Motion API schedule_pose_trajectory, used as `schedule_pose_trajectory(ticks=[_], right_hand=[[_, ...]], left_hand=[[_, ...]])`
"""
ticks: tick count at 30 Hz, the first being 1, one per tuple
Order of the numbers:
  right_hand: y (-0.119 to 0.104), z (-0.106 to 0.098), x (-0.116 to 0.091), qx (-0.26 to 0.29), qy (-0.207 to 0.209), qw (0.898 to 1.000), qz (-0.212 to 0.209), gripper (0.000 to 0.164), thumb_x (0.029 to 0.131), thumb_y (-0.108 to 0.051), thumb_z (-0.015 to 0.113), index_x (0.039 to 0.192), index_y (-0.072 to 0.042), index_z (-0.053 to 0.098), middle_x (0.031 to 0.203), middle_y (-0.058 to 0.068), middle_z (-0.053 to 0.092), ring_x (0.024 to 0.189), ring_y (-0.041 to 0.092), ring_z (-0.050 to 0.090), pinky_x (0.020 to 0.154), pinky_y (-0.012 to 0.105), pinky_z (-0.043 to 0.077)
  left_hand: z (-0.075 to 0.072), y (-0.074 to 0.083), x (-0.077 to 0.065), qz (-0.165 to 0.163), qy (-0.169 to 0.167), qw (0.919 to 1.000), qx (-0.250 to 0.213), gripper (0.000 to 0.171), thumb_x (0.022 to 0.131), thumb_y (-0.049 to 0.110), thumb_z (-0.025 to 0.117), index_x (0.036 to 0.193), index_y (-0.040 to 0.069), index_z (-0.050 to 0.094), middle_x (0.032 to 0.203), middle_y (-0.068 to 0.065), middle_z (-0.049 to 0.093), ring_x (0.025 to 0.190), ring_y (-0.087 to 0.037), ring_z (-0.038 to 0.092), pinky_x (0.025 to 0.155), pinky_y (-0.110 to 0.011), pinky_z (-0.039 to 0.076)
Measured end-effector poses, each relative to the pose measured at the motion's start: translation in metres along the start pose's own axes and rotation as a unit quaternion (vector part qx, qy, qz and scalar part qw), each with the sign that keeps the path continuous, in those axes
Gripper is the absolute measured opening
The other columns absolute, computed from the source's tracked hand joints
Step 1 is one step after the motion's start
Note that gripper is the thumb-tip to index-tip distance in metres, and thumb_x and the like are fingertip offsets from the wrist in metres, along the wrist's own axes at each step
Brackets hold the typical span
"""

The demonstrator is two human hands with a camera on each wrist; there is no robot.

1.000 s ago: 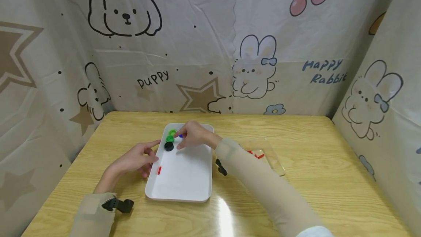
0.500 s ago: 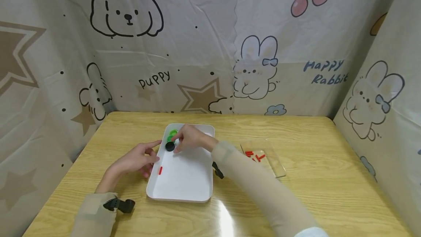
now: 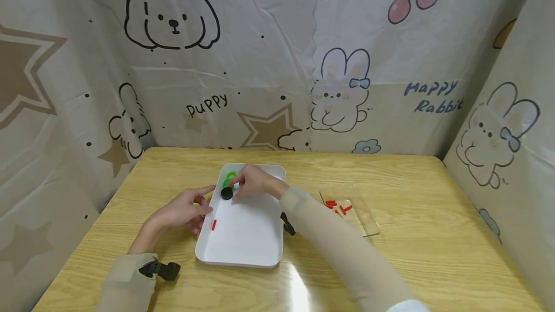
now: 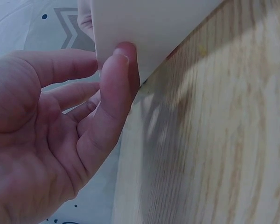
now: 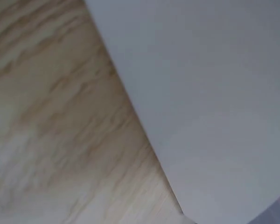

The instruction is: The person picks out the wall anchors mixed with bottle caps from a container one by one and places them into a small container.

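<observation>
A white shallow tray (image 3: 240, 240) lies on the table. Along its left wall sit a light green ring-like piece (image 3: 231, 175), a darker green round piece (image 3: 226, 184) and a black round cap (image 3: 227, 193). My right hand (image 3: 256, 179) reaches over the tray, index fingertip at the darker green piece, thumb tip beside the black cap. Between them shows no held thing; the hand covers the area behind. My left hand (image 3: 184, 211) touches the tray's left side with thumb and index finger apart; the left wrist view shows fingertips (image 4: 116, 70) against the outer wall.
A small red stick (image 3: 214, 225) lies inside the tray near its left wall. Right of the tray, a clear flat plastic container (image 3: 368, 223) holds several red sticks (image 3: 345, 209), partly behind my right sleeve. A printed curtain (image 3: 277, 61) stands behind the wooden table (image 3: 399, 196).
My right hand has shifted slightly down and toward the green and black pieces. A blue piece glimpsed beside its fingers earlier is now hidden. The left hand stays at the tray.
</observation>
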State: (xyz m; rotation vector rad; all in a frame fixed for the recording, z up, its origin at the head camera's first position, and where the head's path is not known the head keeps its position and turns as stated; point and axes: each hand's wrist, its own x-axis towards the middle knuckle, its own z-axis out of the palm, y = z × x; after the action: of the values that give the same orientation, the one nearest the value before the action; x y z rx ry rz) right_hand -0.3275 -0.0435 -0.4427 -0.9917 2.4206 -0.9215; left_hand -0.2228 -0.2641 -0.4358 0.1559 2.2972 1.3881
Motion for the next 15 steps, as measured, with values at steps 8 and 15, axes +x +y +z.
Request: schedule_pose_trajectory(ticks=[8, 15], right_hand=[[-0.0018, 0.0019, 0.0003, 0.014, -0.021, 0.999, -0.025, 0.037, 0.071, -0.020, 0.085, 0.106, -0.012, 0.075, 0.054, -0.004, 0.041, 0.053, 0.007, 0.037, 0.051, 0.018, 0.030], [-0.0036, 0.0068, 0.0022, 0.010, -0.035, 0.999, -0.026, 0.040, 0.069, -0.023, 0.086, 0.106, -0.012, 0.075, 0.052, -0.005, 0.038, 0.051, 0.005, 0.035, 0.049, 0.018, 0.028]], left_hand=[[0.0012, -0.0028, -0.0005, 0.007, 0.006, 0.9999, -0.007, 0.067, 0.093, 0.012, 0.059, 0.151, 0.014, 0.026, 0.095, -0.019, 0.053, 0.058, -0.028, 0.060, 0.050, -0.043, 0.054], [0.0010, -0.0018, -0.0013, 0.010, 0.005, 0.9999, -0.007, 0.067, 0.093, 0.012, 0.059, 0.151, 0.014, 0.026, 0.094, -0.019, 0.053, 0.057, -0.027, 0.060, 0.049, -0.043, 0.054]])
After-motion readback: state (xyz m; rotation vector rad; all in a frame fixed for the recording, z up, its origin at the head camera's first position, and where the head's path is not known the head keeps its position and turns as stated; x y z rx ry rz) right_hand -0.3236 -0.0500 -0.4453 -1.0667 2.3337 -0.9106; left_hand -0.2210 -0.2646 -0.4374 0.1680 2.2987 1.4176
